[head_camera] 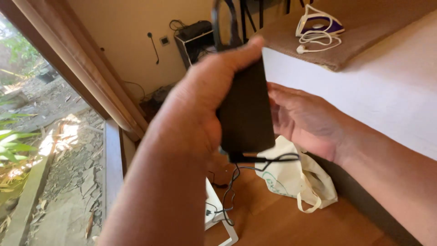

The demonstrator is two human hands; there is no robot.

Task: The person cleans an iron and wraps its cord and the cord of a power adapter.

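**Left hand grips black power brick, cords still loose**

The left hand [200,98] is clenched around a flat black rectangular plastic power adapter [246,109], held up in front of the white mattress edge [364,91]. The right hand [305,120] lies open behind the adapter, fingers spread, touching or nearly touching it. A thin black cable [236,182] dangles unwound toward the wooden floor [282,218], above a cream cloth bag [291,177]. Judging by this, nothing is coiled yet.

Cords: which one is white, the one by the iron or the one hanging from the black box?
The cord coiled beside the purple iron is white. The cable dangling from the black adapter in the left hand is black.
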